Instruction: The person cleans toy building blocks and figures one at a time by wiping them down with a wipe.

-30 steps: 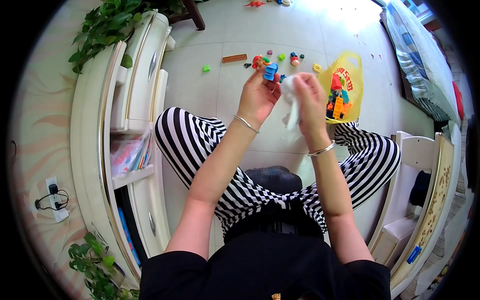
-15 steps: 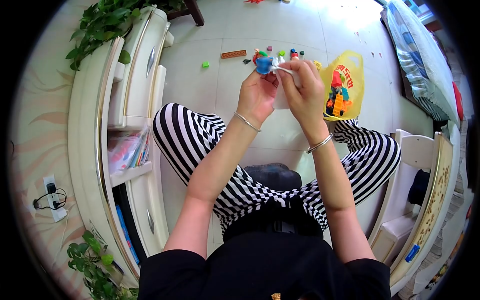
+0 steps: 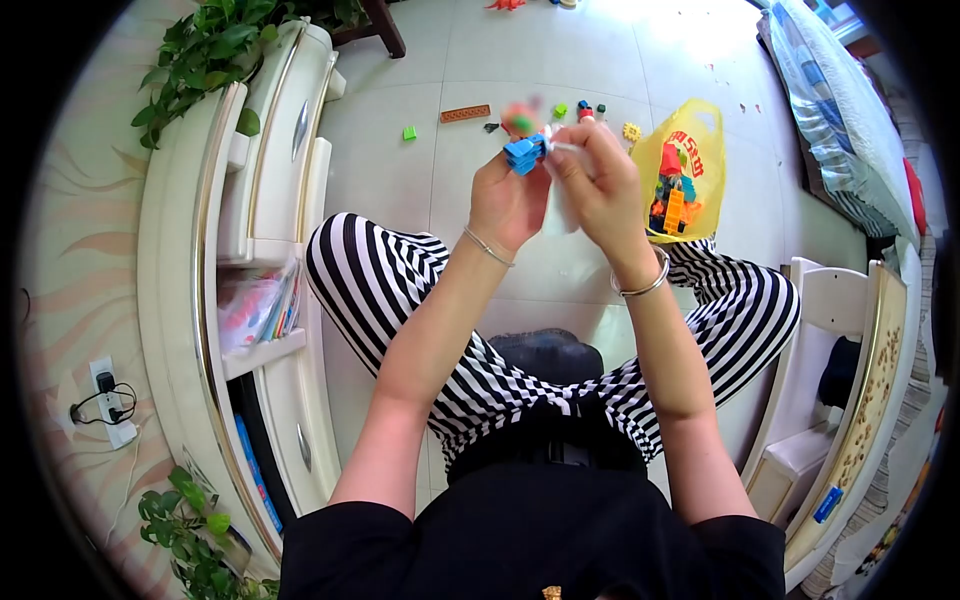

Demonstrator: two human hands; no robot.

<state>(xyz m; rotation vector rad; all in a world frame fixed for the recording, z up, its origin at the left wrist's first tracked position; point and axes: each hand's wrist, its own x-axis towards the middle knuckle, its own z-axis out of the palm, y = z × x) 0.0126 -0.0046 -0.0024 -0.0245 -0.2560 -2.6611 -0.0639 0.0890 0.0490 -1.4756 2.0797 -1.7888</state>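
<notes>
My left hand (image 3: 503,203) is closed around a blue toy piece (image 3: 523,154), which sticks out past its fingertips. Just beyond that piece is a blurred red and green patch (image 3: 521,120); I cannot tell if it belongs to the same toy. A white wipe (image 3: 560,207) hangs from my right hand (image 3: 603,182), pinched between thumb and fingers, with one end reaching the blue piece. Both hands are close together above the floor, between my spread knees.
To the right, a yellow plastic bag (image 3: 708,180) holds several toy parts. On the floor lie a brown plate brick (image 3: 466,114), a green block (image 3: 409,133), a yellow gear-like piece (image 3: 631,132) and a small red-and-blue toy (image 3: 586,110). A white cabinet (image 3: 277,160) stands left.
The blue piece has come slightly nearer to me and turned in my left hand. More of the white wipe hangs below my right hand, which has shifted a little left.
</notes>
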